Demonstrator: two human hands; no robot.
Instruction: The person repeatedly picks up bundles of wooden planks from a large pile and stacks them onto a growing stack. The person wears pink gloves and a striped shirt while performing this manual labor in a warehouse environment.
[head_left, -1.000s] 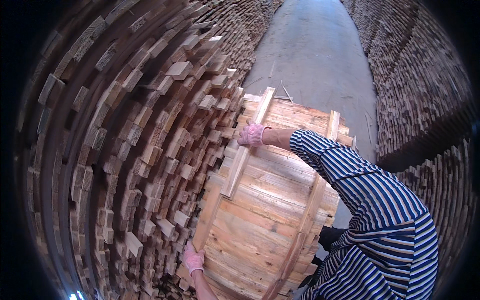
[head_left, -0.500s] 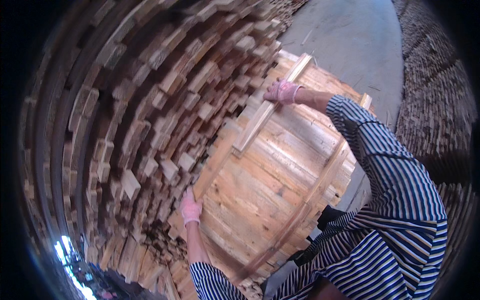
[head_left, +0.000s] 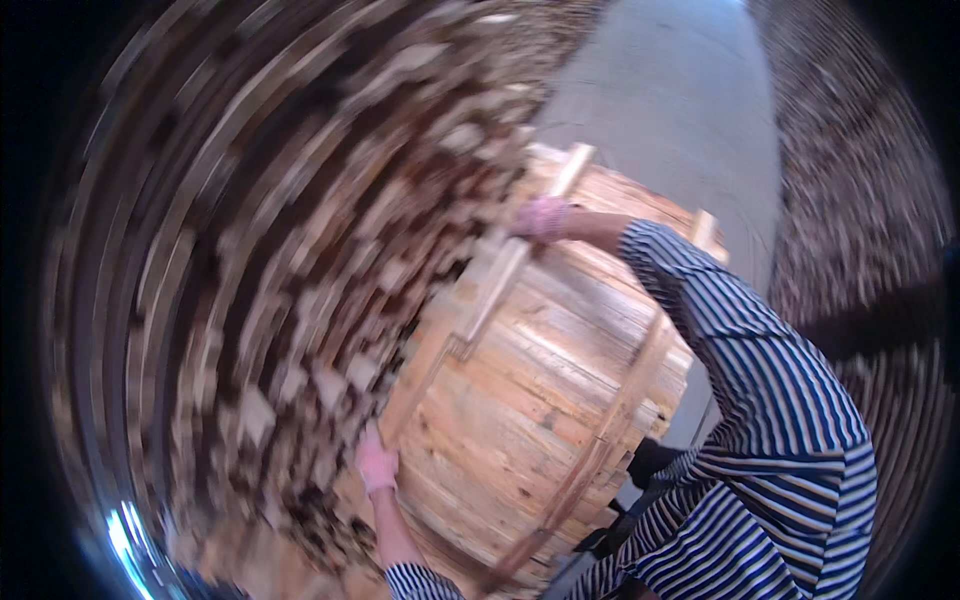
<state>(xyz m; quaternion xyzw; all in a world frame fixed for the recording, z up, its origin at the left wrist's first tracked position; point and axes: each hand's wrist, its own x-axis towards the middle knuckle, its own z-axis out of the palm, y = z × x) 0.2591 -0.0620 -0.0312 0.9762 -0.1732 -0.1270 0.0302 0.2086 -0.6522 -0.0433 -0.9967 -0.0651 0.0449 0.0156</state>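
Observation:
A broad stack of pale planks [head_left: 530,350] lies in front of me, its boards side by side. Two narrow wooden strips run along its left side, meeting end to end near the middle. My right hand [head_left: 543,218], in a pink glove, is closed over the far wooden strip [head_left: 492,292]. Nearer to me, my left hand [head_left: 378,460], gloved in pink too, grips the near wooden strip [head_left: 420,385] by its lower end. Motion blur hides the exact finger positions. Another line of strips [head_left: 615,420] crosses the planks on the right.
Tall stacked lumber [head_left: 290,300] with uneven protruding ends rises close on the left. A grey concrete aisle [head_left: 680,120] stretches away beyond the planks. More stacked wood [head_left: 860,170] lines the right side. Bright light [head_left: 130,550] shows at the lower left.
The view has shifted and blurred; the planks' far end and my right hand now appear lower and further left. Both hands stay on the same strips.

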